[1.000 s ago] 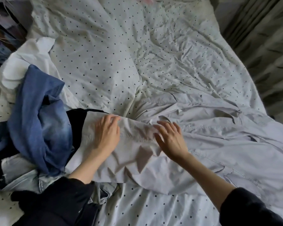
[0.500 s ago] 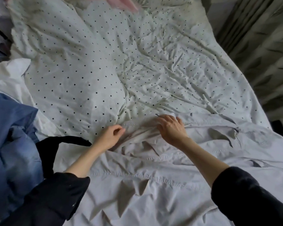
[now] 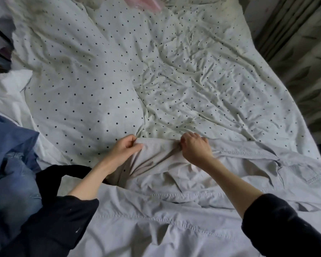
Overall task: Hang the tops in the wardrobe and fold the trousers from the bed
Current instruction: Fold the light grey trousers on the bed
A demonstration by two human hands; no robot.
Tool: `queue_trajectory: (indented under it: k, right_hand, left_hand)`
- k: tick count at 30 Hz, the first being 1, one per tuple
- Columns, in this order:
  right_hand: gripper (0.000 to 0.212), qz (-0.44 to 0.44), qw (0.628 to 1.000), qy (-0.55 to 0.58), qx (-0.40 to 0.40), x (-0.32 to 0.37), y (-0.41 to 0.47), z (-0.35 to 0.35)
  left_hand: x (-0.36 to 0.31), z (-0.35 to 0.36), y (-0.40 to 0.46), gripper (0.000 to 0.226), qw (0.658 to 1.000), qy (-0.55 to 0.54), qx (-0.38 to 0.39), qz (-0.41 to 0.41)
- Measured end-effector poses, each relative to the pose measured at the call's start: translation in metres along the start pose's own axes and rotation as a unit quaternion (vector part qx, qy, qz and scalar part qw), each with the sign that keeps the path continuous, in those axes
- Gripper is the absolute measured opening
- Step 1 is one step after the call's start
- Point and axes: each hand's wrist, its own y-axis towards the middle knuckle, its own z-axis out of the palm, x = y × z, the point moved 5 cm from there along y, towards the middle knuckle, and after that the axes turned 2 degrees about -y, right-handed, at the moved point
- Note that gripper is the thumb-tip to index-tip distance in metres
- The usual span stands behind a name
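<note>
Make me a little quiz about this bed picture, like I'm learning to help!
1. True or false: both hands pinch the far edge of the grey trousers.
2. What lies left of the left hand? A) blue clothes B) a book C) a shoe
3. Fill in: the bed sheet is white with black ____.

Key
1. True. The left hand and the right hand each grip that edge.
2. A. The blue clothes are heaped at the left.
3. dots
</note>
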Motion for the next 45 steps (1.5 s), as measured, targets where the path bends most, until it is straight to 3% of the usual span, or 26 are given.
queue_trajectory:
  k: [2,5,8,10,12,14,16,18,22,25,27,30,35,39,42,45]
  right_hand:
    - [0.017,0.031,0.996,0.070,-0.045,-0.003,0.000,-0.019]
    - [0.016,0.057,0.983,0.132,-0.115,-0.012,-0.001,-0.057]
    - [0.016,0.062,0.976,0.144,-0.150,-0.019,-0.001,-0.091]
    - [0.016,0.066,0.974,0.145,-0.162,-0.021,-0.004,-0.108]
    - [0.016,0.072,0.969,0.154,-0.181,-0.023,-0.010,-0.126]
    - [0.015,0.070,0.965,0.176,-0.182,-0.027,-0.017,-0.137]
    - [0.013,0.058,0.965,0.198,-0.159,-0.028,-0.024,-0.143]
    - [0.013,0.042,0.968,0.213,-0.128,-0.026,-0.032,-0.146]
    - [0.035,0.054,0.968,0.228,-0.086,-0.021,-0.040,-0.149]
    - [0.033,0.066,0.975,0.191,-0.094,-0.015,-0.033,-0.151]
    - [0.024,0.076,0.984,0.119,-0.106,-0.007,-0.024,-0.148]
    - [0.049,0.044,0.992,0.073,-0.094,0.015,-0.020,-0.119]
    - [0.057,-0.039,0.999,0.031,0.019,0.052,-0.061,-0.019]
    - [0.060,-0.091,0.989,-0.036,0.111,0.058,-0.095,0.047]
    - [0.065,-0.100,0.982,-0.093,0.128,0.057,-0.097,0.058]
    - [0.061,-0.113,0.986,-0.106,0.067,0.066,-0.092,0.044]
  left_hand:
    - [-0.026,-0.004,0.000,0.022,0.999,-0.046,0.004,0.011]
    - [-0.066,-0.014,0.004,0.016,0.998,0.003,0.027,0.057]
    - [-0.093,-0.027,0.005,0.016,0.978,0.196,0.052,0.054]
    - [-0.101,-0.039,0.000,0.026,0.926,0.374,0.032,0.042]
    - [-0.113,-0.055,-0.011,0.030,0.889,0.456,-0.010,0.047]
    - [-0.120,-0.072,-0.021,0.028,0.902,0.428,-0.039,0.041]
    - [-0.128,-0.089,-0.030,0.022,0.955,0.291,-0.053,0.027]
    - [-0.140,-0.101,-0.044,0.019,0.984,0.152,-0.085,0.036]
    - [-0.159,-0.116,-0.058,0.022,0.983,0.034,-0.159,0.085]
    - [-0.161,-0.121,-0.054,0.006,0.977,0.090,-0.164,0.101]
    - [-0.150,-0.129,-0.046,0.015,0.960,0.164,-0.208,0.091]
    - [-0.118,-0.134,-0.032,0.025,0.932,0.243,-0.267,0.040]
    - [-0.013,-0.104,-0.028,0.052,0.933,0.296,-0.152,-0.140]
    - [0.054,-0.083,-0.052,0.063,0.898,0.345,-0.081,-0.262]
    - [0.067,-0.086,-0.060,0.061,0.876,0.396,-0.094,-0.257]
    - [0.068,-0.086,-0.054,0.046,0.878,0.405,-0.098,-0.235]
